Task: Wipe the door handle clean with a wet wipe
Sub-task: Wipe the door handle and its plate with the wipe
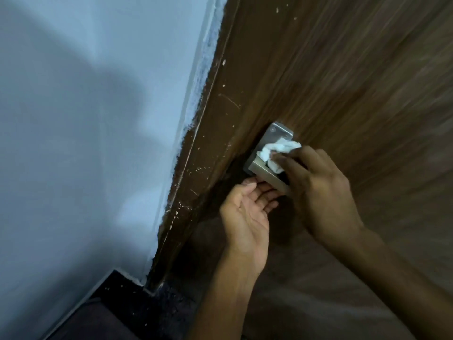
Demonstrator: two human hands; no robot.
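A silver metal door handle (263, 171) with a rectangular back plate (278, 133) is fixed to a brown wooden door (343, 69). My right hand (321, 192) holds a crumpled white wet wipe (274, 153) and presses it against the handle where the lever meets the plate. My left hand (245, 212) is palm up just below the lever, its fingertips touching the lever's underside. The lever's far end is hidden behind my right hand.
A brown door frame (196, 168) with chipped paint runs along the door's left edge. A pale blue wall (85, 143) fills the left side. Dark floor and a skirting strip (105, 303) lie at the bottom left.
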